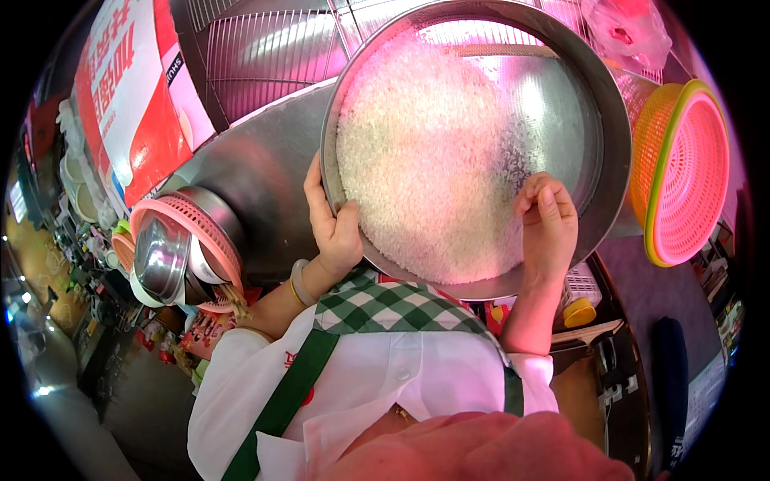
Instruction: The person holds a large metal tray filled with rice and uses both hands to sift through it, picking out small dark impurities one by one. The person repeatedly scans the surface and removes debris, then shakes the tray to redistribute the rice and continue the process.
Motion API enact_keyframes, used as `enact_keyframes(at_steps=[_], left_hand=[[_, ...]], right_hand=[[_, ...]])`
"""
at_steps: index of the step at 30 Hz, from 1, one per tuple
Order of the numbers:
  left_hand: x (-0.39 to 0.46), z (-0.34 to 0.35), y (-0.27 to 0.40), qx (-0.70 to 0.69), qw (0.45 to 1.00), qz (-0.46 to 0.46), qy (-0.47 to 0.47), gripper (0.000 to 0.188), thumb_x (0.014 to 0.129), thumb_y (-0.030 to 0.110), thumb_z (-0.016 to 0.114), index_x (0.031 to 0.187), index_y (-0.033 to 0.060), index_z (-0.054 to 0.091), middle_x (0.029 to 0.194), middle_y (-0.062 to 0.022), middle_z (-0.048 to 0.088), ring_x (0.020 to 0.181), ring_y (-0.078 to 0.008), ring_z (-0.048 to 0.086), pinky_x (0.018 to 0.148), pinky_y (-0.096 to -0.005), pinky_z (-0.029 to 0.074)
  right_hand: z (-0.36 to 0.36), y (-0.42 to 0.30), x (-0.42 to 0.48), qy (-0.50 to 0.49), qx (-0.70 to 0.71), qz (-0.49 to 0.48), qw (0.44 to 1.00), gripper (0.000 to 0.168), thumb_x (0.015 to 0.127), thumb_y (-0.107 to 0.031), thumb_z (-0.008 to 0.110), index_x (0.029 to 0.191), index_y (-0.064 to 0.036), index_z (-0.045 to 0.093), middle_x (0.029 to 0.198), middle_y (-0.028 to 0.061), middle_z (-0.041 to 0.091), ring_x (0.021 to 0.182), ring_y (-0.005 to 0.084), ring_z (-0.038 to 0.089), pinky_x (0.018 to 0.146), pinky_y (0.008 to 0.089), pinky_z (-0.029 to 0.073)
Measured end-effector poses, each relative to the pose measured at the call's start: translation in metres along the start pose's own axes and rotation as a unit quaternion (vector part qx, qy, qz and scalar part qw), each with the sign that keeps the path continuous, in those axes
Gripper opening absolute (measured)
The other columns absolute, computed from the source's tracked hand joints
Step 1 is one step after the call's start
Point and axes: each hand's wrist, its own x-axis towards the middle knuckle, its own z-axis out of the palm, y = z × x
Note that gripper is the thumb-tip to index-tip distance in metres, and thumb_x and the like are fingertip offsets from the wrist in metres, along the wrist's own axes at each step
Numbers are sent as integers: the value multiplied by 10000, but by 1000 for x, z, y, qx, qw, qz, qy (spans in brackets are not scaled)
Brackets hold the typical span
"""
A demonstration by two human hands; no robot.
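A large round metal sieve with a fine mesh bottom sits in front of my chest. White rice grains cover its left and middle part. On the right, the mesh is mostly bare, with loose grains scattered along the edge of the heap. My left hand grips the sieve's left rim, thumb on the inner side. Over the near right part of the sieve is my right hand, fingers curled in and thumb drawn close to them. Whether it pinches a grain is too small to see.
At left, a pink plastic basket holds metal and white bowls. A red-and-white printed box stands behind it. Wire racks lie beyond the metal counter. Yellow and pink colanders and a plastic bag are at right.
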Motion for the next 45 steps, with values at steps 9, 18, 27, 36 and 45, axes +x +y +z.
enact_keyframes(at_steps=[9, 18, 27, 36, 45], left_hand=[[1, 13, 2, 15, 1000, 14, 23, 671, 760, -92, 356, 1413, -48, 211, 1368, -150, 377, 1224, -204, 419, 1051, -324, 314], [4, 16, -4, -55, 998, 14, 5, 714, 740, -118, 329, 1433, -33, 179, 1386, -148, 368, 1258, -207, 400, 1059, -324, 309], [10, 12, -8, -25, 999, 39, -22, 718, 743, -116, 375, 1433, -9, 209, 1407, -128, 347, 1298, -214, 358, 1086, -340, 270], [12, 16, -10, -40, 998, 45, -30, 707, 739, -93, 382, 1423, -21, 214, 1408, -135, 338, 1315, -216, 336, 1098, -345, 247], [17, 21, -7, -53, 997, 43, -25, 698, 721, -91, 356, 1403, -44, 213, 1366, -158, 373, 1265, -225, 384, 1082, -345, 275]], right_hand=[[-12, -8, 4, -14, 64, 30, 997, 220, 952, -204, 545, 887, -8, 620, 824, 47, 583, 702, 126, 505, 662, 250, 407], [-14, -5, 4, -13, 0, -16, 1000, 206, 948, -198, 555, 884, -16, 627, 839, 35, 593, 714, 116, 517, 673, 243, 411], [-26, -21, -16, -98, -3, -139, 985, 246, 942, -224, 551, 803, -22, 530, 796, 59, 458, 697, 153, 424, 619, 279, 349], [-123, -52, -77, 216, -223, -149, 939, 61, 882, -70, 607, 915, -20, 601, 847, 85, 574, 784, 185, 538, 750, 299, 438], [-27, 1, -27, 153, -651, -322, 670, 245, 872, -116, 594, 1116, -96, 608, 1161, 47, 617, 1209, 266, 505, 1101, 597, 34]])
